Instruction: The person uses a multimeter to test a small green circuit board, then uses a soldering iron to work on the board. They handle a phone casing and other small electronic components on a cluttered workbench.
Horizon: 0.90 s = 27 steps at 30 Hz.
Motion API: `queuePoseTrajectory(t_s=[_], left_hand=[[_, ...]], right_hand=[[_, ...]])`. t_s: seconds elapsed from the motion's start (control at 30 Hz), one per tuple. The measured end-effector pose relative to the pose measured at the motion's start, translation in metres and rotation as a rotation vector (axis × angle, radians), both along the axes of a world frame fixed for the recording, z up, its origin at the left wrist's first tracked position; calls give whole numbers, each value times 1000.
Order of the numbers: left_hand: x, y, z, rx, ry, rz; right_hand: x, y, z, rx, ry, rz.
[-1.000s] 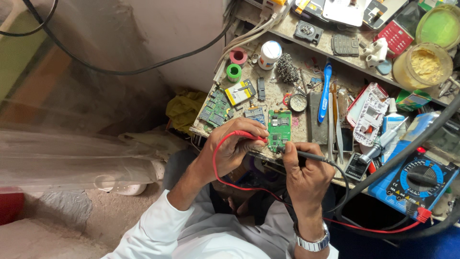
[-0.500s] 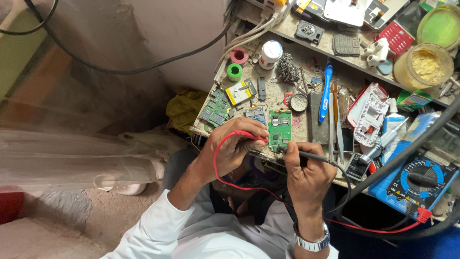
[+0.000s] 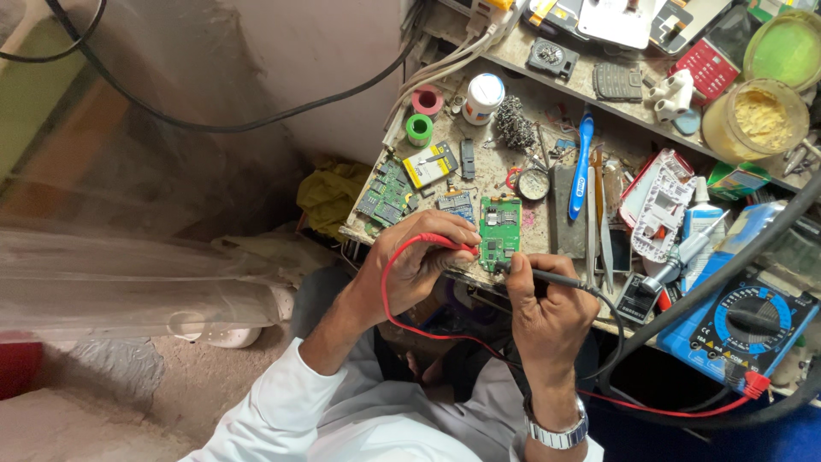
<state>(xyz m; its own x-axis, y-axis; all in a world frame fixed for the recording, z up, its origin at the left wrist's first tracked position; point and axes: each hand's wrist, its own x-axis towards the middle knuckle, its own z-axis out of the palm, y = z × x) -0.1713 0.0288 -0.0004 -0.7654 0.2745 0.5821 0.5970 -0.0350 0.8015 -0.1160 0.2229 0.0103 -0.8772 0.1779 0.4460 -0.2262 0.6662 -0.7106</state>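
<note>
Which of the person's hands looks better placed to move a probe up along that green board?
Probably the right hand: it holds the black probe with its tip at the lower edge of the green circuit board, free to slide upward. The left hand pinches the red probe at the board's left edge.

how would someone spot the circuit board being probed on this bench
Start at the cluttered workbench and go to its near edge, where the left hand and right hand meet. The green circuit board lies upright between them, the only board both probes touch.
</note>
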Motion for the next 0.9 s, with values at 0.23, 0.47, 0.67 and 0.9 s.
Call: queuePoseTrajectory(t_s=[0.23, 0.47, 0.67, 0.9], left_hand=[[-1, 3, 6, -12, 73, 43], [-2, 10, 5, 15, -1, 38], [-2, 4, -1, -21, 63, 59], [-2, -1, 0, -20, 56, 50]], right_hand=[[-3, -1, 4, 23, 7, -20], [-3, 6, 2, 29, 61, 14], [-4, 0, 2, -24, -62, -58], [-3, -4, 2, -22, -10, -26]])
